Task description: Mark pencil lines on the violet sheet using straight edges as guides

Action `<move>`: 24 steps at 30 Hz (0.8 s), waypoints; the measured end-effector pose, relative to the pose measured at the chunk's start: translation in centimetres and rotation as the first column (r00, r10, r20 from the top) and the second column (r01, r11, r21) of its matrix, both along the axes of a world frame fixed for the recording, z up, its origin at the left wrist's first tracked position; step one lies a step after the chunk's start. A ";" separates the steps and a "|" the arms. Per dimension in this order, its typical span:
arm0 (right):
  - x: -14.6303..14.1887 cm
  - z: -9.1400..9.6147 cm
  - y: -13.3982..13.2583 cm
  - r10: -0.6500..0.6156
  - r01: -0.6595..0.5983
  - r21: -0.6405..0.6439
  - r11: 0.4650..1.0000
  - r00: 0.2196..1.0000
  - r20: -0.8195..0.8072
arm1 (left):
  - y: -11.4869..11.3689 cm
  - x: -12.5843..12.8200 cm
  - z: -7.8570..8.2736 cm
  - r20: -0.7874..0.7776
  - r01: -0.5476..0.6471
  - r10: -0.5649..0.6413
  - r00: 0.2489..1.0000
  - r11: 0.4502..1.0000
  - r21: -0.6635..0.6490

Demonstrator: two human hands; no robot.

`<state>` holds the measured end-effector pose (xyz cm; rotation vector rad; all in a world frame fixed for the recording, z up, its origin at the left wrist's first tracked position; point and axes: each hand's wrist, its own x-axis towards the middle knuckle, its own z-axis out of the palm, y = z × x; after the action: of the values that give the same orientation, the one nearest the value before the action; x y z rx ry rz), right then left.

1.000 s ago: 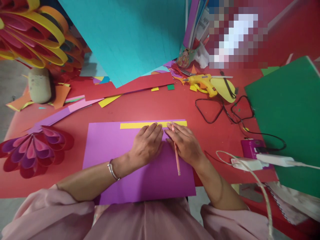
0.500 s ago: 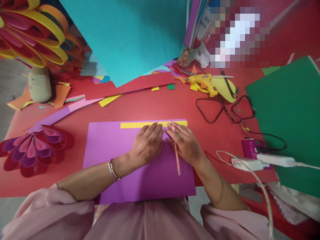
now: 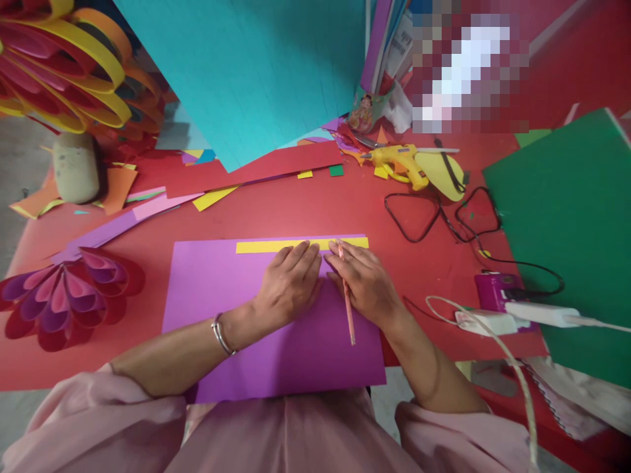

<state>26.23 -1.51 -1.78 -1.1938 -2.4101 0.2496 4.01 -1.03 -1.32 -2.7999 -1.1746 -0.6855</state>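
A purple paper sheet (image 3: 211, 289) lies in front of me, reaching past the table's near edge. Along its far edge runs a narrow yellow paper strip (image 3: 256, 247). My left hand (image 3: 290, 282) lies palm down, its fingertips pressing on the strip's middle, fingers side by side and stretched out. Just to the right, my right hand (image 3: 367, 282) rests its fingertips on the strip's right part. A pencil (image 3: 350, 312) is held between the fingers of that hand, its rear end pointing toward me. The palms and the strip under the fingers are hidden.
At left sits a looped pink-and-purple paper flower (image 3: 69, 289). Behind are paper scraps (image 3: 217, 197) and a large turquoise sheet (image 3: 256, 72). A yellow glue gun (image 3: 399, 161) with its black cord, a purple power adapter (image 3: 490, 292) and a green sheet (image 3: 557, 230) occupy the right.
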 end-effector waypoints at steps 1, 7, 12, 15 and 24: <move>0.0 0.0 0.0 0.001 -0.001 0.005 1.000 1.000 -0.001 | 0.0 0.0 0.0 0.000 0.001 -0.001 1.000 1.000 0.005; 0.0 0.0 0.0 -0.004 0.004 -0.018 1.000 1.000 0.008 | 0.0 0.0 0.0 -0.006 -0.005 0.005 1.000 1.000 0.023; 0.0 -0.1 0.0 -0.004 0.004 0.007 1.000 1.000 -0.005 | 0.0 -0.1 0.0 -0.014 -0.003 0.002 1.000 1.000 -0.011; 0.0 -0.1 0.0 -0.004 0.004 0.017 1.000 1.000 -0.010 | 0.0 -0.1 0.0 -0.003 -0.001 0.001 1.000 1.000 0.011; 0.0 0.0 0.1 0.002 -0.002 0.009 1.000 1.000 -0.008 | 0.0 -0.1 -0.1 -0.004 -0.007 0.007 1.000 1.000 -0.008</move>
<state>26.25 -1.46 -1.82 -1.1839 -2.4033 0.2431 3.93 -1.08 -1.45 -2.8010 -1.1889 -0.6760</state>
